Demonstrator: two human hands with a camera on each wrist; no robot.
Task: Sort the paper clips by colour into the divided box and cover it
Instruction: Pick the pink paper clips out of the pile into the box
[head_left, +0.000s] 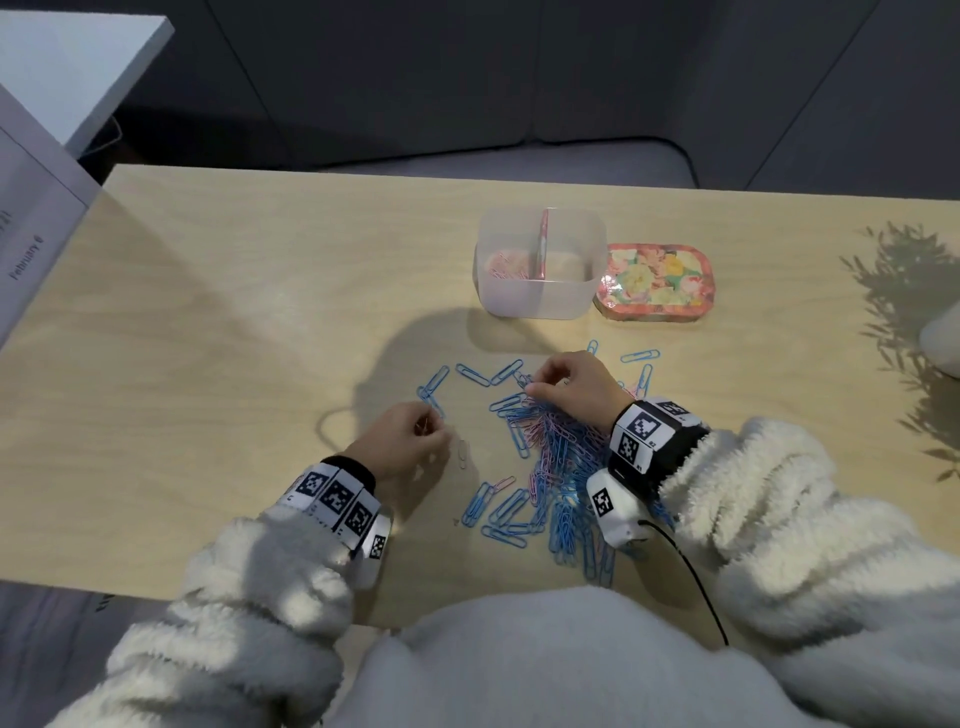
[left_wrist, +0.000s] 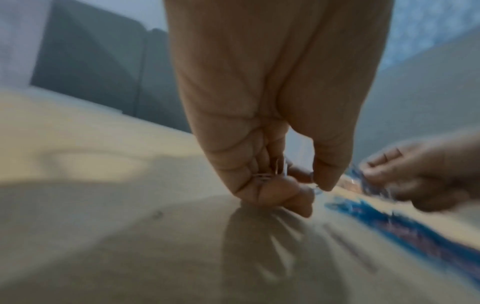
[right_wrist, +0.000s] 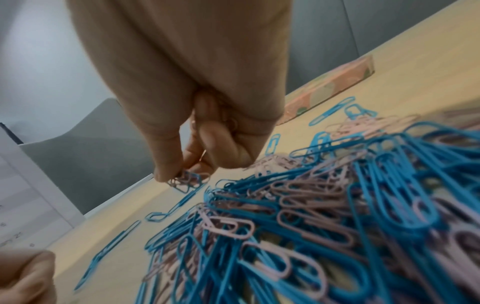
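Right hand pinches pink clips beside pile.

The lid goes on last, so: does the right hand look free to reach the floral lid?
Probably not yet: the right hand is pinching paper clips. The path to the floral lid looks clear.

divided box behind paper clip pile on table, lid touching box's right side

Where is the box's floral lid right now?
In the head view, the floral lid lies flat on the table, against the right side of the divided box, beyond the paper clips.
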